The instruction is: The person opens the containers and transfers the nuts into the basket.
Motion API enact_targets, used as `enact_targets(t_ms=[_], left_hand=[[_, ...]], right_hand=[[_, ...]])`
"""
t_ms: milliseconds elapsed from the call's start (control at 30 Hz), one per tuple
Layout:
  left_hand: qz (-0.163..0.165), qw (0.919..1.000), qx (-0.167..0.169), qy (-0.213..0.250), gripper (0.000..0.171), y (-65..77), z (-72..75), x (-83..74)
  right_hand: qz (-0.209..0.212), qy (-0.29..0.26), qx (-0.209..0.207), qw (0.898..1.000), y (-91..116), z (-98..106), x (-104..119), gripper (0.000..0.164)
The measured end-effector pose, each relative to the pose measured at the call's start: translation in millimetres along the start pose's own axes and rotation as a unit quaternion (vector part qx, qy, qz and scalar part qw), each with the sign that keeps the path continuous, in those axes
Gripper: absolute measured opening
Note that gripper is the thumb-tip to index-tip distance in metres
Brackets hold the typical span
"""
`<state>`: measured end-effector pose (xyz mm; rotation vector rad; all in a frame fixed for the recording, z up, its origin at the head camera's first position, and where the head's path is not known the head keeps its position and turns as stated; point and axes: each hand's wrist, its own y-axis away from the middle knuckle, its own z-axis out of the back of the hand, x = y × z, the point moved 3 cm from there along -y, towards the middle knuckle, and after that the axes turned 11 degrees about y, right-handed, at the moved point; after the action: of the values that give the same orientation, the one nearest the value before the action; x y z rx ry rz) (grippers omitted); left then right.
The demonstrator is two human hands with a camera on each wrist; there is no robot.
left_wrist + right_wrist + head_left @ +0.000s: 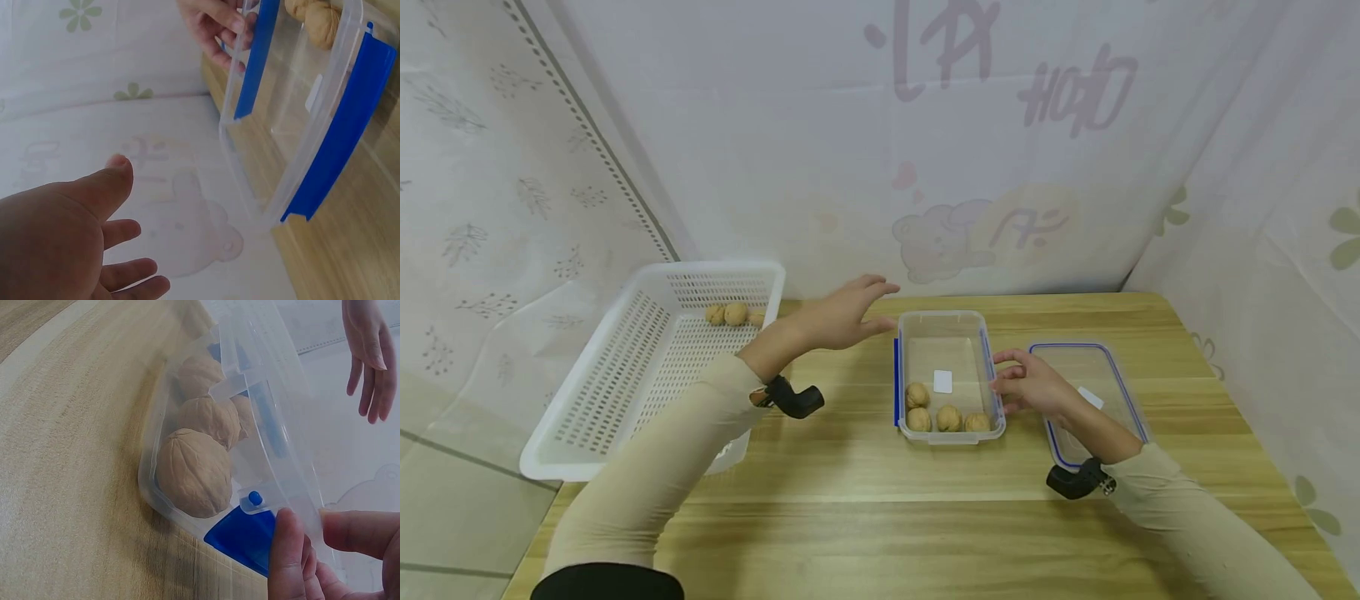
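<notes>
A clear plastic food container (943, 358) with blue side clips stands on the table without its lid. Several walnuts (949, 418) lie along its near end. At its right side, my right hand (1037, 385) pinches the rim between thumb and fingers (289, 553). My left hand (846, 315) is raised just left of the container's far corner, fingers extended and nothing held; the left wrist view shows its palm and thumb (109, 187) apart from the container. A white perforated basket (602, 379) sits at the left, with a few walnuts (735, 313) at its far end, partly hidden by my left arm.
The container's clear lid (1078, 367), edged in blue, lies flat on the wooden table (850, 525) under my right wrist. A printed curtain (820, 150) hangs behind the table and along both sides. The basket reaches past the table's left edge.
</notes>
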<state>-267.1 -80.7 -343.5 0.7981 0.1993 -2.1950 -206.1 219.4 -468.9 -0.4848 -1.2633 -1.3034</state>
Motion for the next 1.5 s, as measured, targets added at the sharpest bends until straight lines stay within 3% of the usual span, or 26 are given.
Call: enact_targets(t_ms=[400, 700, 1100, 1267, 1500], left_hand=[[-0.037, 0.9982, 0.048, 0.005, 0.058, -30.3, -30.6, -12.4], [-0.082, 0.9943, 0.068, 0.007, 0.055, -50.1, -53.5, -19.5], [-0.090, 0.9872, 0.122, 0.049, 0.048, -66.4, -87.2, -18.5], [-0.094, 0.9805, 0.153, 0.079, 0.045, -75.6, -102.6, -19.6], [-0.088, 0.9639, 0.200, 0.152, 0.037, -85.7, -118.7, -21.6]], right_hand=[[0.002, 0.001, 0.003, 1.000, -0.3, 1.2, 0.0, 0.054], [0.001, -0.001, 0.004, 1.000, -1.4, 1.3, 0.2, 0.054], [0.002, 0.002, 0.006, 1.000, -2.1, 1.8, -0.6, 0.056], [0.001, 0.001, 0.005, 1.000, -2.5, 2.1, -1.6, 0.057], [0.002, -0.003, 0.006, 1.000, -2.0, 1.6, -2.0, 0.058]])
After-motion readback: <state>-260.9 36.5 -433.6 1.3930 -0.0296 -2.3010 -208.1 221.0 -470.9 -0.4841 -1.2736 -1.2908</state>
